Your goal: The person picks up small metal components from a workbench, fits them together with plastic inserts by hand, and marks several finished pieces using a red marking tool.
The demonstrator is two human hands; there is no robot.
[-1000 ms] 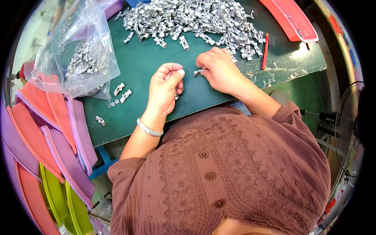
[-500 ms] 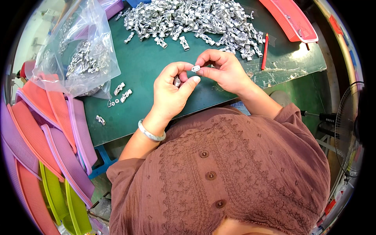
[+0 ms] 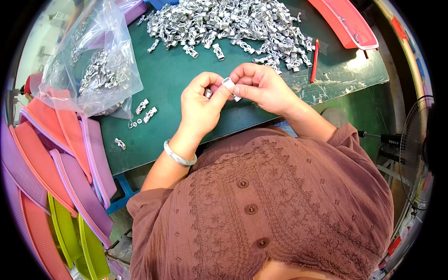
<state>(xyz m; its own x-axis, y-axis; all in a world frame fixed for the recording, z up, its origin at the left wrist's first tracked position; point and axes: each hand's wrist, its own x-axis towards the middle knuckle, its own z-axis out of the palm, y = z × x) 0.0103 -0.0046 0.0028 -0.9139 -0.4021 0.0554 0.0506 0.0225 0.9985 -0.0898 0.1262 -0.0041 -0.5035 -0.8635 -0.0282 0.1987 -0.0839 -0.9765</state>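
My left hand [image 3: 201, 100] and my right hand [image 3: 263, 88] meet above the front part of the green table. Pinched between their thumbs and fingertips is a small silver metal fitting [image 3: 227, 82], its round, hollow-looking end turned up. Its lower end shows by my right thumb. A second silver piece [image 3: 208, 93] sits in the curled fingers of my left hand, mostly hidden. Beyond my hands lies a large heap of like silver fittings [image 3: 224, 23], each with a cap-like end and looped links. Two loose fittings [image 3: 218, 52] lie at the heap's near edge.
On the left, a clear plastic bag [image 3: 105, 70] holds small metal parts. Several loose fittings and rings [image 3: 135, 123] lie beside it. Pink, purple and green plastic baskets [image 3: 65, 186] are stacked at the table's left. A red pencil [image 3: 315, 60] and a red basket [image 3: 347, 23] are right.
The held fitting has tilted, so its round end faces up and more of its body shows. My left hand has shifted slightly left, with its thumb now against the fitting.
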